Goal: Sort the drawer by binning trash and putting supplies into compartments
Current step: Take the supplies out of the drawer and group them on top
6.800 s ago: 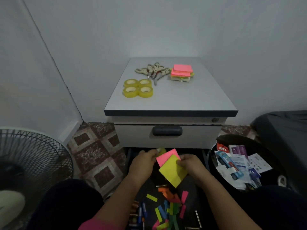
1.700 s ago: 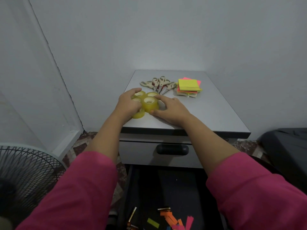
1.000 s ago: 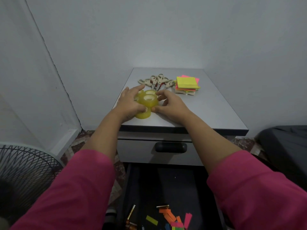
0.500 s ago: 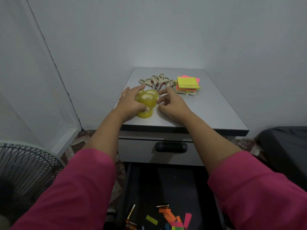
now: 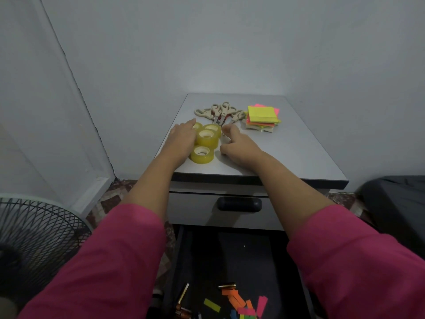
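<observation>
Fingers of the left hand (image 5: pixel 184 137) are laid nearly straight against the left side of the tape rolls (image 5: pixel 205 141) on the cabinet top (image 5: pixel 287 153); the right hand (image 5: pixel 236 143), loosely curled and holding nothing, is kept just right of them. The cluster is thus flanked, the left hand nearer.

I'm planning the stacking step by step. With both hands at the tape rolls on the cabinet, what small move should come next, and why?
Probably the left hand should close on the front tape roll and lift it onto the raised roll. That roll already sits higher than its neighbours, the front one lies apart on the cabinet top, and the right hand holds nothing.
</observation>
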Demonstrator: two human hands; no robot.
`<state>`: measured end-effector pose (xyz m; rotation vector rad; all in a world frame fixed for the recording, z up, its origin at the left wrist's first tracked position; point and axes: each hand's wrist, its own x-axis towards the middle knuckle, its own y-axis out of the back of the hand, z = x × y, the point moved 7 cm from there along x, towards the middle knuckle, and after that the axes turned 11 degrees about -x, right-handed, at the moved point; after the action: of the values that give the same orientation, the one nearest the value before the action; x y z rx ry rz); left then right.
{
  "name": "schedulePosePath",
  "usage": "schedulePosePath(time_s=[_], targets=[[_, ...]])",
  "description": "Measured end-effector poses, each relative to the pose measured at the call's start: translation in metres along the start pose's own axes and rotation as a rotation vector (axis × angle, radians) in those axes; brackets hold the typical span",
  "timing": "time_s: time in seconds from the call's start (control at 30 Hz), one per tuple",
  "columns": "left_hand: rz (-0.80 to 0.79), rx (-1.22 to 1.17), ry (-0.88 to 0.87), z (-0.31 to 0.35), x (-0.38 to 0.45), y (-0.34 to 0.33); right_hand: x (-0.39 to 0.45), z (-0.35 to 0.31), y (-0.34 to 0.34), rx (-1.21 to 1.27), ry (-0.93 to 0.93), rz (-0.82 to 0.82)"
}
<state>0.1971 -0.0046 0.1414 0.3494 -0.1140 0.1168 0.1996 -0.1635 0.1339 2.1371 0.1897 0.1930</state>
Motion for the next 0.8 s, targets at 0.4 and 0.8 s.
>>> schedulePosePath(time_s=[0.4, 0.8], targets=[[0.07, -0.014, 0.022, -0.001, 0.004, 0.0073, -0.0007, -0.0027, 0.0024, -0.035, 0.004, 0.014], [0.089, -0.023, 0.004, -0.0002, 0.0066, 0.0078, 0.0027, -0.0077, 0.0063, -0.038, 0.023, 0.106]])
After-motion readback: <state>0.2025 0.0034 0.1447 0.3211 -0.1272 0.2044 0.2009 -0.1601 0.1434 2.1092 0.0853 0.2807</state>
